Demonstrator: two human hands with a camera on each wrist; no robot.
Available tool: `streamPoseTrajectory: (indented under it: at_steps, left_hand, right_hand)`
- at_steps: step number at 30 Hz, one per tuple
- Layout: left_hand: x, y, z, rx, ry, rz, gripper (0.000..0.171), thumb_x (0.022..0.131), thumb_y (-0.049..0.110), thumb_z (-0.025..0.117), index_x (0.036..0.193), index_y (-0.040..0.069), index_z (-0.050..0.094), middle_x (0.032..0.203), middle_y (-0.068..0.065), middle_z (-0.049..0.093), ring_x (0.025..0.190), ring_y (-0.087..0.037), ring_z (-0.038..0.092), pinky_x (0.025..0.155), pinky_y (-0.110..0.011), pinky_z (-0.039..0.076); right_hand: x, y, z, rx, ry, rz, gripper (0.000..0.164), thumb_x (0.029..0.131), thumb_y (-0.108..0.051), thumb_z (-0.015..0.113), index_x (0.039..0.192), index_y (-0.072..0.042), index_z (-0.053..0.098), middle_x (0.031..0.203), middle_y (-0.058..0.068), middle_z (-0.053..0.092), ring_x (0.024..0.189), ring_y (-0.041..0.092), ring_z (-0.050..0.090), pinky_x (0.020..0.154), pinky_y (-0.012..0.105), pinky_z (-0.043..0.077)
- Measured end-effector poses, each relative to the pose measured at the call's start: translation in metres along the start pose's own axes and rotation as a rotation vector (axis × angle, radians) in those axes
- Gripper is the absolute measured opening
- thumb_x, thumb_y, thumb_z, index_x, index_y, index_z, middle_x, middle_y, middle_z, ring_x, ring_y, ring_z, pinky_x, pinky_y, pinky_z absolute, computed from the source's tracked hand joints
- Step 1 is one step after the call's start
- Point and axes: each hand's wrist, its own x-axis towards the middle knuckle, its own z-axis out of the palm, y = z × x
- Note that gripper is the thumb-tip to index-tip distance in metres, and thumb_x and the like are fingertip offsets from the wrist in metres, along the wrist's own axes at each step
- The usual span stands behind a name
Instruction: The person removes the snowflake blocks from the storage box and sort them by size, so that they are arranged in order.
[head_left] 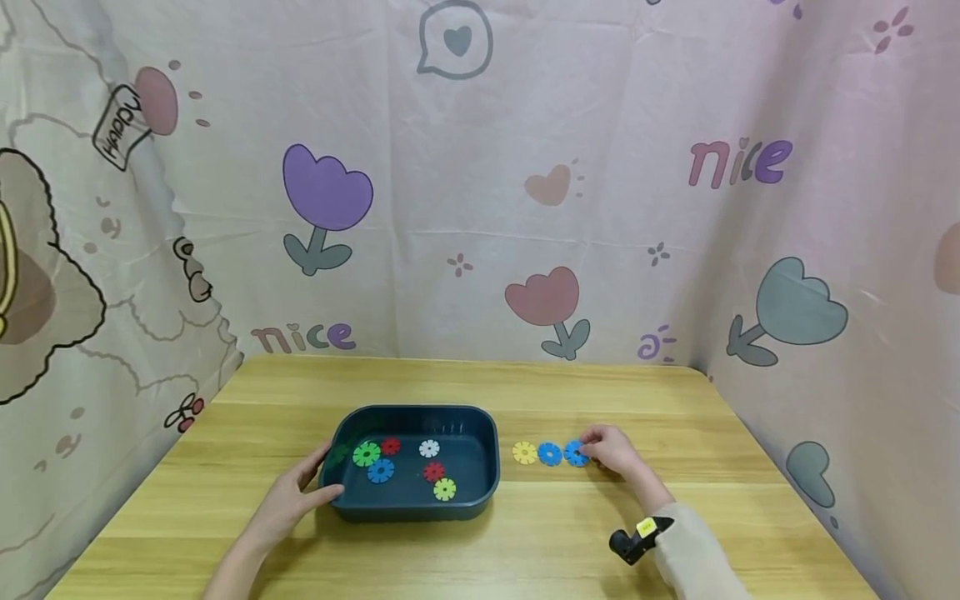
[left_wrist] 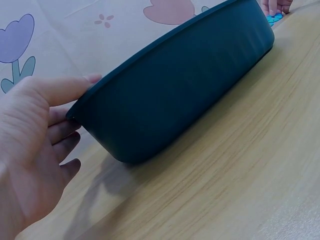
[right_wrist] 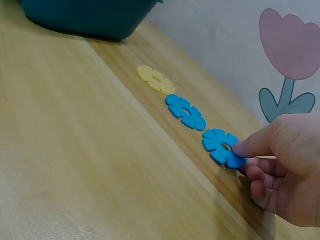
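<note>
My left hand [head_left: 288,500] grips the left end of a dark teal plastic basin [left_wrist: 170,85], thumb over the rim and the other fingers against the outside. Inside the basin lie several notched snowflake discs, among them a green disc [head_left: 367,454], a white disc [head_left: 429,448] and a red disc [head_left: 433,472]. To the basin's right, my right hand [right_wrist: 285,170] pinches the edge of a blue snowflake disc [right_wrist: 220,147] between thumb and fingers, low over the table. Beside it, a second blue disc [right_wrist: 185,112] and a yellow disc [right_wrist: 156,80] lie flat in a row.
All of this stands on a wood-grain table [head_left: 525,542]. A pale printed curtain [head_left: 465,208] hangs behind the table and along both sides. On my right wrist sits a black camera [head_left: 637,542] with a yellow label, next to a light sleeve [head_left: 697,554].
</note>
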Motion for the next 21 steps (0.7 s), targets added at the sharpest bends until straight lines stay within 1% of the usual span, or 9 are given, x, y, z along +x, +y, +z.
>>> streamPoseTrajectory:
  at_steps: [6, 11, 16, 21]
  left_hand:
    - [-0.0006, 0.001, -0.0005, 0.002, -0.001, 0.009, 0.073, 0.086, 0.013, 0.065, 0.144, -0.005, 0.024, 0.146, -0.03, 0.019, 0.133, -0.048, 0.016, 0.103, -0.056, 0.019]
    - [-0.0011, 0.0017, -0.0011, -0.007, -0.003, -0.004, 0.073, 0.087, 0.014, 0.064, 0.145, -0.003, 0.024, 0.147, -0.03, 0.018, 0.133, -0.048, 0.015, 0.104, -0.056, 0.018]
    - [-0.0008, 0.0031, -0.0011, -0.006, -0.002, 0.0, 0.073, 0.087, 0.014, 0.065, 0.144, -0.004, 0.024, 0.147, -0.03, 0.018, 0.133, -0.048, 0.014, 0.104, -0.057, 0.017]
    - [-0.0012, 0.004, -0.0002, -0.001, -0.002, 0.02, 0.072, 0.086, 0.013, 0.065, 0.144, -0.004, 0.025, 0.146, -0.031, 0.019, 0.132, -0.05, 0.015, 0.103, -0.057, 0.019]
  right_hand:
    - [0.0, -0.0021, 0.0024, -0.065, 0.01, 0.011, 0.006, 0.083, -0.001, 0.063, 0.089, 0.002, 0.064, 0.074, 0.004, 0.055, 0.059, 0.015, 0.047, 0.053, 0.028, 0.041]
    - [0.0005, -0.0019, 0.004, -0.095, 0.019, -0.003, 0.007, 0.083, -0.001, 0.064, 0.089, 0.002, 0.063, 0.075, 0.004, 0.055, 0.062, 0.015, 0.047, 0.055, 0.028, 0.041]
    - [-0.0001, -0.0023, 0.0026, -0.06, 0.021, 0.013, 0.008, 0.082, -0.001, 0.064, 0.089, 0.002, 0.064, 0.075, 0.005, 0.055, 0.061, 0.016, 0.048, 0.054, 0.028, 0.042]
    - [-0.0019, -0.004, -0.0005, 0.025, 0.005, 0.042, 0.013, 0.083, 0.0, 0.062, 0.094, 0.006, 0.062, 0.078, 0.006, 0.058, 0.064, 0.016, 0.051, 0.055, 0.029, 0.046]
